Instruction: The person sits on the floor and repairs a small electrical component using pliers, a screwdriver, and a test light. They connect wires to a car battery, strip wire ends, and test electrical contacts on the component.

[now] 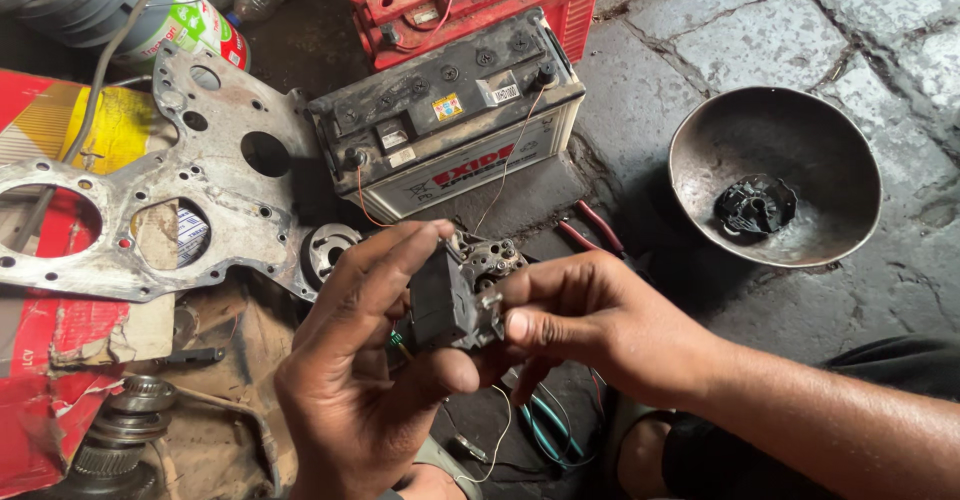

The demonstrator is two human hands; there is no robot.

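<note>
While both hands pinch a small dark electrical part [455,305] above the floor, left hand [365,360] fingers clamping its block and right hand [590,325] fingers gripping its metal edge, it looks rigid, light and greasy, best held by the body, near a white-sided battery [450,125] with a small yellow label, a red battery [480,0] and red-yellow cardboard [60,130].

The battery [450,125] sits on the floor [700,50], behind both hands. The metal plate [180,200] lies left of it. The bowl [775,175] sits right, with a small part [755,205] in it.
</note>
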